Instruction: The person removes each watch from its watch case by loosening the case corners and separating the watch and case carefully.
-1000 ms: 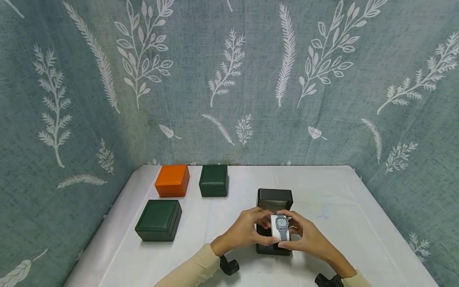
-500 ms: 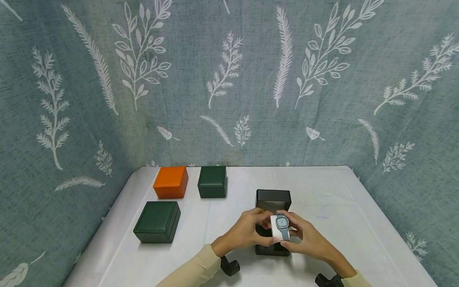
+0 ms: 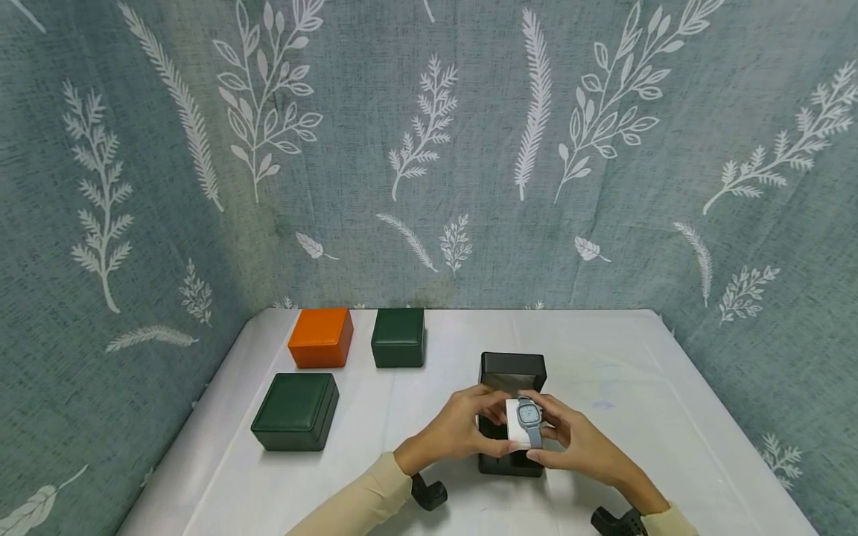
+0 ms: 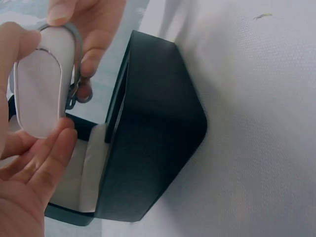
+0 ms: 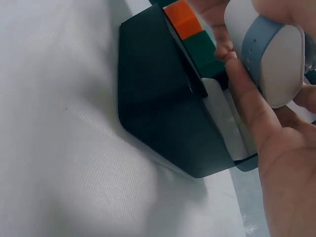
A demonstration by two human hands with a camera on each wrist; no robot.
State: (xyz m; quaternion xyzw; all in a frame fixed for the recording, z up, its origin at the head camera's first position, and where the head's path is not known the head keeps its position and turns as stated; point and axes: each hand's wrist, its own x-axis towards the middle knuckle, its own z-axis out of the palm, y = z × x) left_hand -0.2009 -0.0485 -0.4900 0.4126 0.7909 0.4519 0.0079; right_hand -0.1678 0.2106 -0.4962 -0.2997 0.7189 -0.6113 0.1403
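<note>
A light-blue watch (image 3: 529, 414) with a squarish face sits round a white watch cushion (image 3: 514, 430). My left hand (image 3: 454, 428) grips the cushion at its left end. From the other side, my right hand (image 3: 582, 445) holds the watch, thumb low and fingers along the far edge. In the left wrist view, the rounded bare end of the cushion (image 4: 39, 94) faces the camera, and the strap loops round its far part. The right wrist view shows the strap (image 5: 261, 44) against the cushion. Beneath both hands stands a dark watch box (image 3: 513, 366) with its lid raised.
On the left of the white-covered table (image 3: 623, 387) are three closed boxes: an orange box (image 3: 320, 331), a smaller green box (image 3: 398, 335) and a larger green box (image 3: 295, 406). Patterned fabric (image 3: 482, 149) walls in the back and sides.
The watch has shifted slightly to the right relative to the cushion, with more white showing on its left. Both hands stay nearly in place over the box.
</note>
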